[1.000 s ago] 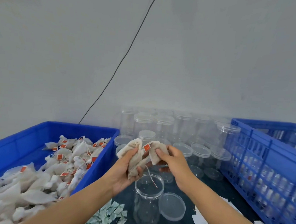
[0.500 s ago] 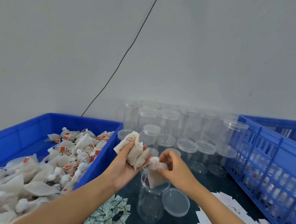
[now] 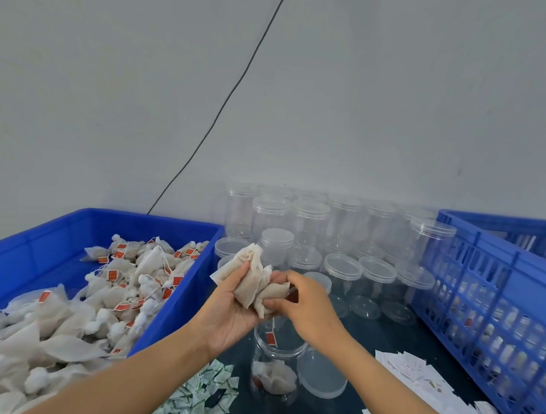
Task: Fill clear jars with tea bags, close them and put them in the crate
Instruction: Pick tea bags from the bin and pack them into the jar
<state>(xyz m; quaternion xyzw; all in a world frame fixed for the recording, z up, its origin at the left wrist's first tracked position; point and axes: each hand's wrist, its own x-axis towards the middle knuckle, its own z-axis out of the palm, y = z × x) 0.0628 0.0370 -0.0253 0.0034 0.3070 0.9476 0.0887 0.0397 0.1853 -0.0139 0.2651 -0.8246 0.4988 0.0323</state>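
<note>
2 hands (image 3: pixel 227 303) (image 3: pixel 307 305) | both gripping tea bags (image 3: pixel 251 282) | above jar (image 3: pixel 276 373)

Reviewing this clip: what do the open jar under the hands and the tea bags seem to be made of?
Open jar: likely clear glossy plastic; the tea bag inside shows through. Tea bags in the left hand: matte, off-white porous paper or mesh, creased softly.

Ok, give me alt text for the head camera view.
Left hand holds a bunch of tea bags above an open clear jar while the right hand pinches one from it; a blue bin sits left, a blue crate right.
</note>
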